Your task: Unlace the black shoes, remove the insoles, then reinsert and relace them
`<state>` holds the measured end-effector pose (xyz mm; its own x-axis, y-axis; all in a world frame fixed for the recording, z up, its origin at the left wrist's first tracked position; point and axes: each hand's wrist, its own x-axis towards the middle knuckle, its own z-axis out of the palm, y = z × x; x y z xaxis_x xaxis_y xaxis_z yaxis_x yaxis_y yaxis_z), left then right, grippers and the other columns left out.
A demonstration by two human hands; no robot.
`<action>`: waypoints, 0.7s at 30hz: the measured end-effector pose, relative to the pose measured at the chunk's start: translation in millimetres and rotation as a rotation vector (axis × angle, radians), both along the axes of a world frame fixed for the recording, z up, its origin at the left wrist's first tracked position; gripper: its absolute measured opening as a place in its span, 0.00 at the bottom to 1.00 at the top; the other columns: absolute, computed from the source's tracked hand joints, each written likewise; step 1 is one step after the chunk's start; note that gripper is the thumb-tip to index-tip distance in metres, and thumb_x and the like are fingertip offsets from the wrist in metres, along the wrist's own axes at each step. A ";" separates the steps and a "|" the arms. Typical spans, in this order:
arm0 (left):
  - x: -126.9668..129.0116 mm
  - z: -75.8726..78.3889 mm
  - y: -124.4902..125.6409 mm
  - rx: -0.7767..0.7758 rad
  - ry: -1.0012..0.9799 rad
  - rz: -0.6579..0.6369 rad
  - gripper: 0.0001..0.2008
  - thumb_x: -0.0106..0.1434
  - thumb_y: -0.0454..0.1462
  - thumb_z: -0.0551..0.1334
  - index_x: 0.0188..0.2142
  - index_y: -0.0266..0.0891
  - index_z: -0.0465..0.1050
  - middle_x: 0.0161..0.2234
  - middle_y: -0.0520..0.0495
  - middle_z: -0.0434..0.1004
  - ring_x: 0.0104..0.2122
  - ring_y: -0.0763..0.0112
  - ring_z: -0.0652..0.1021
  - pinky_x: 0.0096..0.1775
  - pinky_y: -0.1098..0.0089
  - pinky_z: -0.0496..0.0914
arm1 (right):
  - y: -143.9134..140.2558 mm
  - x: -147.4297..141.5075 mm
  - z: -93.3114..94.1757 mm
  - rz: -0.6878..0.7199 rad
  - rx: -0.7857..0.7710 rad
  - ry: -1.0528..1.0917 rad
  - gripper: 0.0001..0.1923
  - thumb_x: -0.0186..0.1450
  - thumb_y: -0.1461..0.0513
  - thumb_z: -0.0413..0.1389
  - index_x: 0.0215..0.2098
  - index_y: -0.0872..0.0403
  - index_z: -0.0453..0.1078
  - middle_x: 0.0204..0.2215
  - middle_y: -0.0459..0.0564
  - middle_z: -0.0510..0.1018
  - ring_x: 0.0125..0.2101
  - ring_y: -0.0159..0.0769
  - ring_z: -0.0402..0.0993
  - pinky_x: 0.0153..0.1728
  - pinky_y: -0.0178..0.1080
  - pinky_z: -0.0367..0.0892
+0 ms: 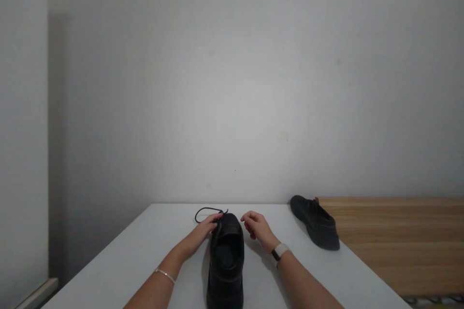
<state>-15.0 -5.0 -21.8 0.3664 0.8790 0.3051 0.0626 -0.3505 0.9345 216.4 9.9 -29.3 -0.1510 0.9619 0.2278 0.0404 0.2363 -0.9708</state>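
Centrally, on white table point(108, 275): black shoe point(225, 292), lace point(208, 208) looped out leftward. Likely light, upper pliable, sole firmer; best held by heel or sides. Left hand point(203, 232): fingers against its side, pinch unclear. Right hand point(258, 228): fingers curled just beside, grip unclear.

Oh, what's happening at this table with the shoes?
A person is handling a black shoe on a white table. The left hand touches its side near the front, where a lace loops out. The right hand is on the other side, fingers curled; any grip is unclear. Another shoe sits toward the far right corner.
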 end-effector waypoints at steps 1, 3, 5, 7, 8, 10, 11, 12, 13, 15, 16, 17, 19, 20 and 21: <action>0.6 0.3 -1.9 -0.013 0.006 -0.001 0.20 0.60 0.44 0.58 0.50 0.42 0.71 0.54 0.43 0.69 0.55 0.60 0.66 0.55 0.61 0.59 | 0.4 -0.5 -0.8 0.004 0.000 -0.002 0.11 0.55 0.54 0.53 0.28 0.55 0.67 0.15 0.38 0.63 0.12 0.22 0.53 0.13 0.29 0.46; 0.6 2.1 -4.7 0.007 0.036 0.019 0.21 0.61 0.48 0.56 0.48 0.41 0.72 0.51 0.43 0.72 0.53 0.61 0.68 0.55 0.62 0.58 | 0.9 -1.5 -2.1 0.010 -0.004 -0.008 0.11 0.55 0.55 0.54 0.28 0.55 0.67 0.15 0.38 0.64 0.12 0.22 0.53 0.13 0.29 0.46; 0.0 4.5 -6.8 0.056 0.080 0.051 0.21 0.60 0.50 0.56 0.45 0.40 0.73 0.46 0.44 0.75 0.49 0.61 0.70 0.54 0.64 0.59 | 1.3 -2.4 -2.9 0.013 -0.005 -0.015 0.10 0.55 0.55 0.54 0.27 0.55 0.67 0.15 0.38 0.64 0.12 0.22 0.53 0.13 0.29 0.46; -0.9 6.7 -8.1 0.106 0.110 0.085 0.20 0.60 0.51 0.56 0.41 0.41 0.75 0.41 0.45 0.77 0.45 0.61 0.72 0.50 0.65 0.62 | 1.5 -3.0 -3.4 0.014 -0.004 -0.023 0.10 0.55 0.55 0.54 0.27 0.55 0.67 0.14 0.38 0.63 0.12 0.22 0.52 0.13 0.29 0.45; -1.6 7.4 -8.3 0.127 0.119 0.101 0.19 0.59 0.51 0.56 0.38 0.41 0.76 0.38 0.45 0.78 0.42 0.61 0.73 0.48 0.66 0.63 | 1.6 -3.1 -3.6 0.014 -0.004 -0.026 0.11 0.55 0.55 0.54 0.27 0.55 0.68 0.14 0.37 0.63 0.11 0.22 0.52 0.12 0.29 0.45; -3.6 7.9 -7.8 0.154 0.141 0.136 0.20 0.59 0.52 0.55 0.32 0.41 0.76 0.33 0.46 0.78 0.37 0.61 0.74 0.42 0.67 0.65 | 1.3 -3.2 -3.7 0.014 -0.004 -0.032 0.11 0.55 0.55 0.54 0.28 0.55 0.68 0.14 0.38 0.63 0.12 0.23 0.53 0.12 0.29 0.45; -4.8 7.5 -7.1 0.148 0.164 0.158 0.21 0.58 0.53 0.55 0.28 0.40 0.76 0.28 0.47 0.78 0.33 0.62 0.74 0.38 0.68 0.66 | 1.0 -3.2 -3.6 0.015 -0.005 -0.035 0.11 0.55 0.55 0.54 0.28 0.55 0.68 0.14 0.38 0.63 0.12 0.23 0.53 0.12 0.29 0.45; -6.0 6.9 -6.2 0.127 0.196 0.174 0.23 0.58 0.55 0.54 0.24 0.40 0.74 0.23 0.48 0.76 0.28 0.63 0.74 0.34 0.69 0.65 | 0.6 -3.3 -3.4 0.016 -0.007 -0.036 0.11 0.56 0.55 0.54 0.28 0.55 0.68 0.14 0.38 0.63 0.12 0.23 0.52 0.12 0.29 0.45; -7.1 6.1 -5.5 0.092 0.234 0.179 0.26 0.58 0.56 0.53 0.20 0.39 0.73 0.19 0.49 0.72 0.23 0.66 0.72 0.29 0.70 0.64 | 0.2 -3.4 -3.1 0.016 -0.007 -0.040 0.11 0.56 0.55 0.54 0.28 0.55 0.68 0.14 0.38 0.63 0.12 0.23 0.52 0.12 0.29 0.45; -8.3 5.2 -4.8 -0.002 0.294 0.142 0.30 0.57 0.60 0.50 0.15 0.38 0.68 0.11 0.52 0.64 0.14 0.71 0.65 0.22 0.71 0.59 | -0.4 -3.5 -2.6 0.017 -0.009 -0.050 0.11 0.56 0.55 0.54 0.28 0.55 0.68 0.14 0.38 0.63 0.12 0.22 0.51 0.13 0.29 0.44; -8.5 5.6 -5.1 -0.045 0.313 0.101 0.32 0.57 0.61 0.48 0.14 0.38 0.66 0.09 0.53 0.60 0.12 0.73 0.62 0.20 0.72 0.56 | -0.5 -3.6 -2.5 0.016 -0.009 -0.056 0.11 0.56 0.55 0.54 0.27 0.55 0.67 0.14 0.38 0.63 0.12 0.22 0.51 0.13 0.29 0.44; -8.3 6.6 -5.9 -0.077 0.323 0.053 0.34 0.57 0.62 0.47 0.13 0.38 0.65 0.08 0.54 0.58 0.10 0.75 0.60 0.19 0.72 0.54 | -0.4 -3.7 -2.5 0.015 -0.009 -0.061 0.11 0.56 0.55 0.54 0.27 0.55 0.67 0.14 0.38 0.63 0.12 0.22 0.51 0.13 0.29 0.44; -7.9 11.0 -8.9 -0.099 0.303 -0.041 0.34 0.57 0.61 0.47 0.12 0.37 0.64 0.07 0.55 0.55 0.10 0.77 0.58 0.19 0.73 0.51 | 0.4 -3.6 -2.8 0.014 -0.011 -0.069 0.11 0.55 0.55 0.54 0.27 0.56 0.67 0.14 0.38 0.63 0.12 0.22 0.52 0.13 0.29 0.44; -7.8 13.8 -10.7 -0.102 0.273 -0.084 0.33 0.57 0.60 0.50 0.12 0.37 0.63 0.07 0.55 0.55 0.11 0.78 0.57 0.19 0.73 0.50 | 0.9 -3.6 -3.1 0.014 -0.011 -0.070 0.11 0.55 0.56 0.54 0.27 0.56 0.67 0.14 0.38 0.63 0.12 0.22 0.52 0.13 0.29 0.44; -7.8 16.8 -12.4 -0.112 0.229 -0.123 0.30 0.57 0.58 0.53 0.13 0.36 0.63 0.08 0.55 0.56 0.12 0.79 0.57 0.19 0.74 0.50 | 1.3 -3.6 -3.3 0.015 -0.012 -0.071 0.10 0.55 0.56 0.54 0.27 0.56 0.67 0.14 0.38 0.63 0.12 0.23 0.53 0.13 0.29 0.45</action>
<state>-22.8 -17.3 -5.0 0.5206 0.8472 0.1057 0.2396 -0.2638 0.9343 212.8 11.3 -32.6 -0.1813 0.9619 0.2048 0.1061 0.2262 -0.9683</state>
